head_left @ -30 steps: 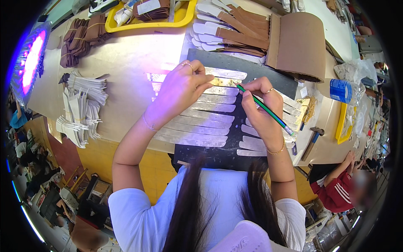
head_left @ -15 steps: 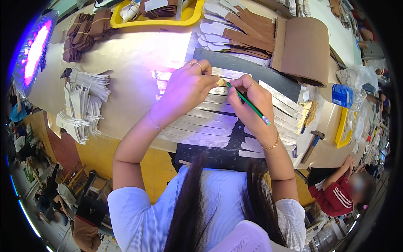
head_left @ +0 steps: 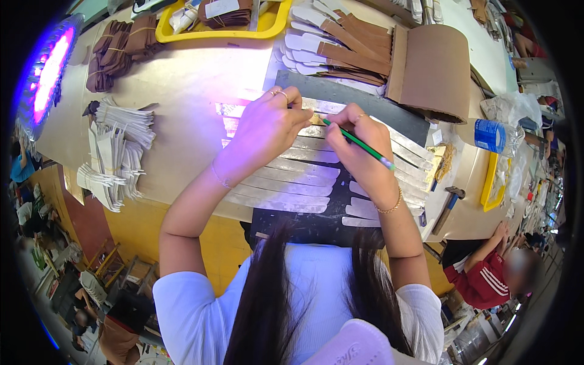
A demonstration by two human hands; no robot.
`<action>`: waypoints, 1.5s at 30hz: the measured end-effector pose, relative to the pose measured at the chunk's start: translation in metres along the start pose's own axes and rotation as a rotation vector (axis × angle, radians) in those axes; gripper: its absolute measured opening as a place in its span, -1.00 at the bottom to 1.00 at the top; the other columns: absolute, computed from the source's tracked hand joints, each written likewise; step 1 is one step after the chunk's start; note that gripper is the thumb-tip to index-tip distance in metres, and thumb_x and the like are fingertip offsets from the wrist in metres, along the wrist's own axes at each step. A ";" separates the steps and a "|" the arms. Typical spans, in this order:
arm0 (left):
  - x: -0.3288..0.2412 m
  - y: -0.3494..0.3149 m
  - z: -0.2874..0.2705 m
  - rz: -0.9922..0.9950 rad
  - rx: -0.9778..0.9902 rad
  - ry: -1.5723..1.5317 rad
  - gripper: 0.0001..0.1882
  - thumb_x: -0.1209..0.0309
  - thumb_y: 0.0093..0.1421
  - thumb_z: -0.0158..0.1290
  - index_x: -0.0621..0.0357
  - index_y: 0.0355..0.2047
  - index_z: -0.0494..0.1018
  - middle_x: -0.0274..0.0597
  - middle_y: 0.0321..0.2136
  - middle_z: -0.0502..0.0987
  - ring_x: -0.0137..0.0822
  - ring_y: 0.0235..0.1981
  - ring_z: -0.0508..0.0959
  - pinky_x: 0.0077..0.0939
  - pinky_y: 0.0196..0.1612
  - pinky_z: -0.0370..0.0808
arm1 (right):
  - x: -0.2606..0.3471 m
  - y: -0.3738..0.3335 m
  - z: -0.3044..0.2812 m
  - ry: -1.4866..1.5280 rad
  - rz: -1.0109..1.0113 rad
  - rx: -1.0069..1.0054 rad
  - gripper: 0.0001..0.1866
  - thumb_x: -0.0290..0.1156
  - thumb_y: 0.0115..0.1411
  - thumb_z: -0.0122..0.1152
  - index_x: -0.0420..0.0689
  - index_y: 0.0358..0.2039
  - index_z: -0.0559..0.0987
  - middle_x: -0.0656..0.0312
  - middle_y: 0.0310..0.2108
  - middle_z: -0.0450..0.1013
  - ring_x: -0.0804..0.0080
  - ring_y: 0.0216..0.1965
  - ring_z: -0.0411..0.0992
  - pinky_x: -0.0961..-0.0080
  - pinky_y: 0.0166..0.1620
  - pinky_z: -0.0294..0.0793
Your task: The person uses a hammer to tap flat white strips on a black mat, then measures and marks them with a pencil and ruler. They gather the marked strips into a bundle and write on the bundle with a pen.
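Observation:
My right hand [head_left: 360, 141] grips a green pencil [head_left: 359, 145] whose tip meets a pale silvery strip [head_left: 310, 118] lying on a dark cutting mat [head_left: 340, 97]. My left hand [head_left: 267, 131] presses flat on that same strip, fingers curled at its upper edge. Several more pale strips [head_left: 286, 188] lie in overlapping rows under and in front of both hands.
A curved brown cardboard piece [head_left: 429, 70] and brown and white cut pieces [head_left: 340, 42] lie behind the mat. A yellow tray [head_left: 225, 21] sits at the far edge, white folded pieces [head_left: 112, 152] at left, a hammer [head_left: 447, 207] and blue bottle [head_left: 493, 135] at right. Another person in red [head_left: 480, 277] sits lower right.
Both hands have shifted slightly left along the strip, and the pencil tip has moved with them. The head view has tilted a little.

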State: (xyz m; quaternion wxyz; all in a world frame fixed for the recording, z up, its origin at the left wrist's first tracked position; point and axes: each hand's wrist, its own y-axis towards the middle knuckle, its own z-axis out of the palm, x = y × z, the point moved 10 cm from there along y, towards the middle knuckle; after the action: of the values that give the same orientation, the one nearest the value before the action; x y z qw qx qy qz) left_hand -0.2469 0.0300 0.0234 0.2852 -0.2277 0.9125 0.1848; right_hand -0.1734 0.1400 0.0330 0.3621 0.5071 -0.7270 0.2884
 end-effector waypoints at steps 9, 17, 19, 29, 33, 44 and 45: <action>-0.012 -0.010 -0.019 -0.031 -0.011 -0.079 -0.80 0.44 0.09 0.31 0.16 -0.25 0.68 -0.25 -0.43 0.46 -0.26 -0.38 0.47 -0.39 -0.28 0.43 | -0.012 -0.040 -0.040 0.153 -0.039 -0.262 -0.92 -0.57 0.16 0.26 -0.25 -0.34 0.52 0.04 -0.37 0.63 0.26 -0.19 0.67 0.49 -0.21 0.58; -0.004 -0.022 -0.007 -0.067 0.038 -0.085 -0.80 0.42 0.09 0.32 0.15 -0.25 0.68 -0.26 -0.44 0.45 -0.30 -0.41 0.44 -0.40 -0.30 0.42 | -0.009 -0.052 -0.036 0.142 -0.023 -0.227 -0.91 -0.61 0.16 0.26 -0.26 -0.36 0.50 0.04 -0.42 0.59 0.21 -0.15 0.67 0.49 -0.23 0.58; -0.005 -0.022 -0.006 -0.059 0.033 -0.069 -0.80 0.42 0.08 0.33 0.14 -0.25 0.69 -0.27 -0.45 0.45 -0.30 -0.42 0.44 -0.40 -0.31 0.41 | -0.008 -0.052 -0.034 0.135 -0.019 -0.198 -0.92 -0.61 0.19 0.23 -0.28 -0.34 0.49 0.04 -0.38 0.59 0.22 -0.13 0.65 0.49 -0.16 0.57; -0.008 -0.019 -0.006 -0.024 0.032 -0.027 -0.77 0.41 0.03 0.35 0.07 -0.24 0.70 -0.31 -0.47 0.45 -0.32 -0.42 0.44 -0.41 -0.32 0.42 | -0.004 -0.053 -0.030 0.140 -0.030 -0.185 -0.90 -0.61 0.15 0.27 -0.25 -0.34 0.51 0.03 -0.37 0.60 0.22 -0.19 0.67 0.48 -0.19 0.57; -0.010 -0.018 -0.008 -0.006 0.032 -0.032 -0.77 0.41 0.03 0.36 0.07 -0.25 0.70 -0.31 -0.46 0.46 -0.31 -0.41 0.46 -0.40 -0.32 0.43 | -0.005 -0.054 -0.029 0.160 0.019 -0.179 -0.90 -0.61 0.15 0.27 -0.25 -0.34 0.51 0.03 -0.37 0.60 0.22 -0.20 0.67 0.48 -0.20 0.57; -0.009 -0.016 -0.004 -0.006 0.047 0.009 -0.80 0.38 0.04 0.35 0.04 -0.29 0.71 -0.31 -0.45 0.48 -0.30 -0.39 0.48 -0.38 -0.32 0.45 | -0.005 -0.055 -0.027 0.134 -0.004 -0.162 -0.89 -0.61 0.15 0.27 -0.26 -0.33 0.51 0.02 -0.37 0.60 0.23 -0.25 0.66 0.49 -0.23 0.57; -0.008 -0.016 -0.004 -0.006 0.046 0.010 -0.80 0.37 0.04 0.35 0.03 -0.29 0.71 -0.31 -0.45 0.48 -0.30 -0.39 0.48 -0.38 -0.32 0.45 | -0.005 -0.054 -0.027 0.132 -0.007 -0.160 -0.89 -0.61 0.15 0.27 -0.26 -0.33 0.51 0.02 -0.36 0.60 0.24 -0.26 0.66 0.49 -0.23 0.57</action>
State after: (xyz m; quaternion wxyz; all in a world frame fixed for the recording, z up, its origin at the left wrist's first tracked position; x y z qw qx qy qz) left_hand -0.2340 0.0175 0.0279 0.2862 -0.2250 0.9172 0.1619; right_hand -0.1148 0.1464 0.0473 0.4494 0.4590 -0.7207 0.2608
